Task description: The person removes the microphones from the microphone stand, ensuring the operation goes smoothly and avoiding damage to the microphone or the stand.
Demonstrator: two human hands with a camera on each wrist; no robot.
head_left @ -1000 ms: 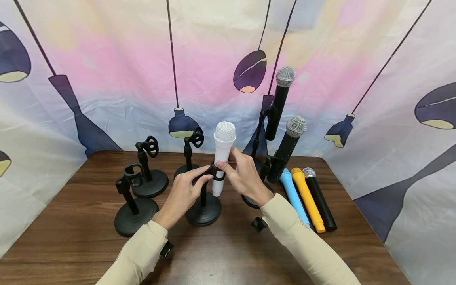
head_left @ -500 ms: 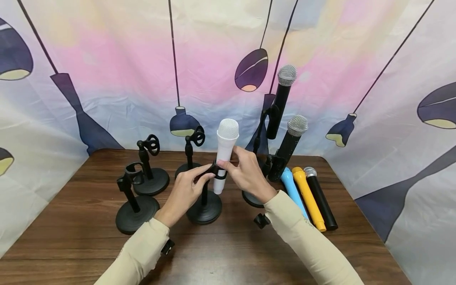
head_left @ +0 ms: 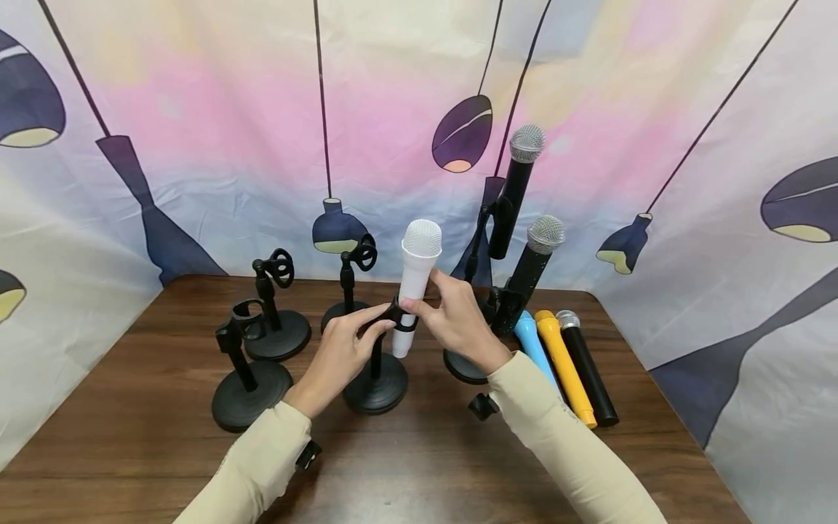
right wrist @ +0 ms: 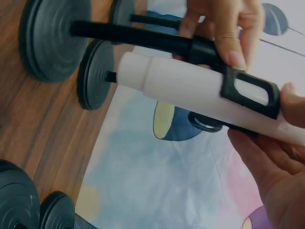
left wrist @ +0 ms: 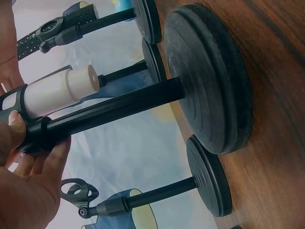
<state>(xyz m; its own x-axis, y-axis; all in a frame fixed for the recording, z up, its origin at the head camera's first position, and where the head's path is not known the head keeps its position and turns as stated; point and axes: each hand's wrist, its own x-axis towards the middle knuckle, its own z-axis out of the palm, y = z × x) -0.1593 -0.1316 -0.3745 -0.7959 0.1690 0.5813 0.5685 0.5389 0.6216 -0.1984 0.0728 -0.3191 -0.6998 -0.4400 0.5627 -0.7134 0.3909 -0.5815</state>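
- We hold the white microphone (head_left: 412,287) nearly upright, head up and tipped a little to the right, so that its body sits inside the black clip (head_left: 397,315) of the middle stand (head_left: 376,378).
- Our right hand (head_left: 458,324) pinches the white body between thumb and fingertips just above the clip, steadying it there.
- Our left hand (head_left: 340,353) braces the mount: its thumb and forefinger pinch the clip's joint at the top of the stand's post, which keeps the clip from swinging; the other fingers curl beneath.
- In the right wrist view the clip (right wrist: 250,93) rings the microphone (right wrist: 190,88) fully, with the butt end poking out past it.
- The stand's heavy round base rests flat on the wooden table (head_left: 164,451), so it bears the load.
- Three empty stands (head_left: 252,378) wait to the left; two black microphones (head_left: 517,189) already sit in stands to the right.
- A blue, a yellow and a black microphone (head_left: 563,364) lie side by side on the table at the right.
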